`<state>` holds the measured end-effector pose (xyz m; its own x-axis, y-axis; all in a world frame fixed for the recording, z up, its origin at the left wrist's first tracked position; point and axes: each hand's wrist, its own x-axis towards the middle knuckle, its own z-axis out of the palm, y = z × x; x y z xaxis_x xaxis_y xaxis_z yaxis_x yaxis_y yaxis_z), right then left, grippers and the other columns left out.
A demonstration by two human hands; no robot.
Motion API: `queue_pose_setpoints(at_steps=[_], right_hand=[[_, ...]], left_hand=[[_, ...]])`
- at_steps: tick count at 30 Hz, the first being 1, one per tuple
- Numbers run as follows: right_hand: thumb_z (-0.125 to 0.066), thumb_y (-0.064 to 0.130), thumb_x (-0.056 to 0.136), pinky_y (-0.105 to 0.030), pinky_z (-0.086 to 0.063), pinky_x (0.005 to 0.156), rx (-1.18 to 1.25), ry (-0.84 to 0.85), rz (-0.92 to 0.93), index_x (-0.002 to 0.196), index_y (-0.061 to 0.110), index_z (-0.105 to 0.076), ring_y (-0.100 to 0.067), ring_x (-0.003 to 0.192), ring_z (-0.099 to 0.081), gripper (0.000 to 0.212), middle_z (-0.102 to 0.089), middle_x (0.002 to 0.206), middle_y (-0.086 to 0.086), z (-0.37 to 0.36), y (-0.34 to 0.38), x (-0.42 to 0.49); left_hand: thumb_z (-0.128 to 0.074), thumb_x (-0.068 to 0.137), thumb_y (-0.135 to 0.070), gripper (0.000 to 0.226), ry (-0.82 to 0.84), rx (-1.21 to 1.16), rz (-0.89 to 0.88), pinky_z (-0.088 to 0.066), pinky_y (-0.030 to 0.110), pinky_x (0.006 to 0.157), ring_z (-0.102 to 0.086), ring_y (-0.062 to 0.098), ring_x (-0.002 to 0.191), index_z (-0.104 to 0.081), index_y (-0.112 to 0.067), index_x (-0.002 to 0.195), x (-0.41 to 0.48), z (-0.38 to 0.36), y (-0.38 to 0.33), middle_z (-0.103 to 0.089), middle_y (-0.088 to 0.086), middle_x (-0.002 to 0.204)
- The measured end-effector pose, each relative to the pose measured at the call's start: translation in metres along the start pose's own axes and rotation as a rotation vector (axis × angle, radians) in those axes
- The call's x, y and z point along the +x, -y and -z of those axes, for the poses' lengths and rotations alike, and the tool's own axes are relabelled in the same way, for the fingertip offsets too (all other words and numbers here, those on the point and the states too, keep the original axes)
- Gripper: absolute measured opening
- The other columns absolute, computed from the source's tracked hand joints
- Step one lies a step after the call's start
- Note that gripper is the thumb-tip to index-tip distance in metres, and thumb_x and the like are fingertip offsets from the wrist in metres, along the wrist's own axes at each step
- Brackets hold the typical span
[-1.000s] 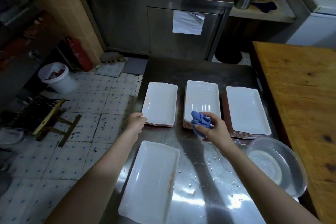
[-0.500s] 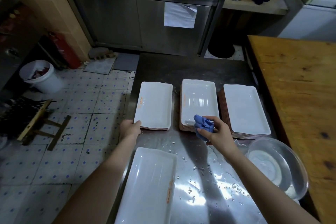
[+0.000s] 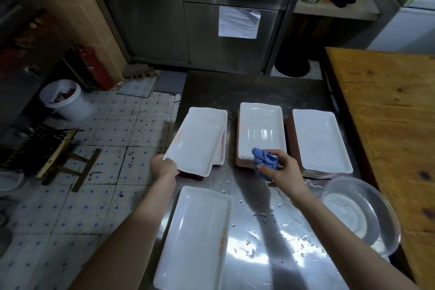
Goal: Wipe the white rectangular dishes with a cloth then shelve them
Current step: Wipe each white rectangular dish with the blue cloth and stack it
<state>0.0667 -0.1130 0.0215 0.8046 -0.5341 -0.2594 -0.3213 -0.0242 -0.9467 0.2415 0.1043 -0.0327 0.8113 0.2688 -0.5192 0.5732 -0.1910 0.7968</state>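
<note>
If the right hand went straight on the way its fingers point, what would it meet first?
Probably the middle stack: the right hand points at its near end, cloth leading. Its height above the stack is unclear.

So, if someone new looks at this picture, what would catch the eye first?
White dishes on the wet steel table: three stacks in a row, a single dish nearer. The left hand grips the top dish of the left stack, tilted up; the right hand holds a blue cloth at the near edge of the middle stack.
</note>
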Motion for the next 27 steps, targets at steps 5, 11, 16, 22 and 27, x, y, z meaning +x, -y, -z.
queue_pose_setpoints(at_steps=[5,11,16,22,27], right_hand=[[-0.075,0.004,0.075,-0.027,-0.055,0.057,-0.001,-0.020,-0.006,0.109,0.010,-0.061,-0.017,0.079,-0.064,0.036,-0.065,0.098,-0.006,0.010,-0.005,-0.007],[-0.073,0.000,0.075,-0.016,-0.053,0.056,0.017,-0.077,0.045,0.104,0.011,-0.061,-0.011,0.075,-0.062,0.033,-0.064,0.090,-0.001,0.029,0.003,-0.030],[-0.072,0.001,0.077,-0.024,-0.054,0.055,0.059,-0.143,0.078,0.101,0.018,-0.061,-0.013,0.075,-0.063,0.031,-0.064,0.090,0.003,0.053,0.012,-0.057],[-0.072,0.004,0.077,-0.036,-0.054,0.059,0.076,-0.206,0.085,0.104,0.020,-0.062,-0.018,0.077,-0.063,0.033,-0.063,0.092,0.004,0.087,0.020,-0.092],[-0.072,0.006,0.078,-0.039,-0.054,0.062,0.081,-0.253,0.080,0.107,0.020,-0.061,-0.021,0.085,-0.063,0.034,-0.062,0.097,0.006,0.114,0.019,-0.112]], left_hand=[[-0.037,0.089,0.010,0.029,-0.009,-0.074,-0.017,-0.056,0.047,0.077,-0.061,0.032,0.083,-0.064,0.006,0.098,-0.001,0.019,-0.007,-0.064,0.021,0.101],[-0.038,0.086,0.005,0.026,0.075,-0.054,-0.131,-0.056,0.046,0.074,-0.062,0.029,0.079,-0.061,-0.003,0.075,-0.028,0.032,-0.020,-0.063,0.015,0.086],[-0.039,0.092,-0.001,0.026,0.135,0.036,-0.297,-0.049,0.029,0.060,-0.056,0.024,0.072,-0.064,-0.009,0.090,-0.078,0.027,-0.030,-0.060,0.010,0.081],[-0.042,0.095,-0.004,0.023,0.309,0.074,-0.343,-0.049,0.028,0.058,-0.057,0.024,0.074,-0.064,-0.004,0.089,-0.126,0.005,-0.033,-0.060,0.011,0.082],[-0.045,0.090,-0.010,0.019,0.456,0.149,-0.375,-0.053,0.041,0.069,-0.059,0.027,0.073,-0.062,-0.006,0.080,-0.159,-0.014,-0.040,-0.060,0.011,0.078]])
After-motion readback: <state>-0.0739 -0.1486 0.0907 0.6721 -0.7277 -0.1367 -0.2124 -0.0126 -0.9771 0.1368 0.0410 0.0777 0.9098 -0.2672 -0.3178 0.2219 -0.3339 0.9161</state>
